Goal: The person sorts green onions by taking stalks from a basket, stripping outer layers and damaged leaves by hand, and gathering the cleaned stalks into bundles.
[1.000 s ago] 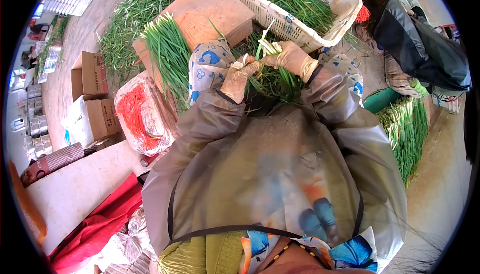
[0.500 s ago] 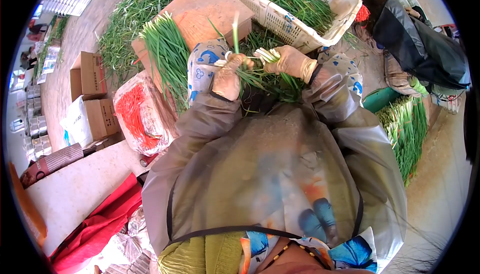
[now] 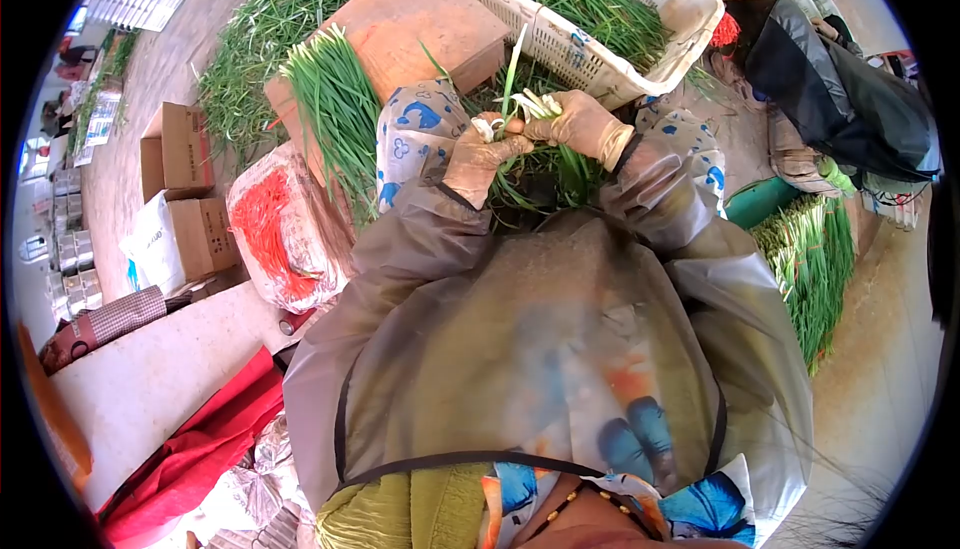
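Over a leaf-strewn floor [image 3: 155, 74] near a white plastic crate [image 3: 694, 11], holding white-ended garlic chives [image 3: 541, 106] between patterned knees [image 3: 408, 132] in the closed right hand [image 3: 585, 129] and bringing the left hand [image 3: 479, 161], curled on pale scraps [image 3: 487, 128], back beside them, within reach of the bunch again.

Left arm [image 3: 385, 254] and right arm [image 3: 665, 209] are bending at the elbows, forearms angling inward ahead of the torso [image 3: 540, 339]. Left wrist [image 3: 462, 192] and right wrist [image 3: 625, 152] are emerging from the sleeve cuffs. Left hand [image 3: 480, 161] is pointing its fingers inward, thumb and fingertips pinching. Right hand [image 3: 583, 129] is facing it, back of hand showing, fingers curling into a grip. Both hands are working close together, fingertips nearly meeting, between the knees.
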`<move>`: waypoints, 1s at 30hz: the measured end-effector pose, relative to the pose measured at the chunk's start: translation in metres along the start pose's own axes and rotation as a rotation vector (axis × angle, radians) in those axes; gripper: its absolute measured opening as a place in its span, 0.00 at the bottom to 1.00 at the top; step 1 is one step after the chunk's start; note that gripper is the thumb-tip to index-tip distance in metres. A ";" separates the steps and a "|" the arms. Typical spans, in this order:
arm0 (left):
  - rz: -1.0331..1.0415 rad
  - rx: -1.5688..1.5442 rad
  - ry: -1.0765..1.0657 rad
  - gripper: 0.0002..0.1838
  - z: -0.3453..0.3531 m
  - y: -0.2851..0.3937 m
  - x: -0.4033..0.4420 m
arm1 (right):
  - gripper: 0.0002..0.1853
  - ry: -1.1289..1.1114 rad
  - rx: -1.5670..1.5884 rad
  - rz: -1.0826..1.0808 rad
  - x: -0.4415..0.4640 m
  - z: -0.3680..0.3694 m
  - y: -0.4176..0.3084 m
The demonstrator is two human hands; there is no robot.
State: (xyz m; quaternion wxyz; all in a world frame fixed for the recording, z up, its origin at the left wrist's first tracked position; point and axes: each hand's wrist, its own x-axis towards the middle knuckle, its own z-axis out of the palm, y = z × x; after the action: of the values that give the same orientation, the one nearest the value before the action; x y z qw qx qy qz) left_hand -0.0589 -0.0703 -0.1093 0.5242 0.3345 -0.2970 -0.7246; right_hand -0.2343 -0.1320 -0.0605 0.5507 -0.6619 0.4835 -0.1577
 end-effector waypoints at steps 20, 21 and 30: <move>0.038 0.065 -0.032 0.09 0.004 0.003 -0.003 | 0.17 0.079 0.527 -0.122 0.004 0.023 0.007; 0.035 0.065 -0.004 0.08 0.009 0.005 -0.005 | 0.17 0.009 0.612 -0.061 -0.002 0.016 -0.007; 0.051 -0.268 0.099 0.20 -0.029 0.022 0.007 | 0.11 0.735 0.258 -0.159 -0.025 -0.110 -0.034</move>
State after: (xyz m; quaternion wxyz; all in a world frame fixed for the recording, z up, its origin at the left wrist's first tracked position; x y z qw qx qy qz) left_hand -0.0250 -0.0855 -0.1105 0.5963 0.2894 -0.1798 -0.7269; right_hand -0.3119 -0.1775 0.0158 0.4058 -0.5221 0.5719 -0.4855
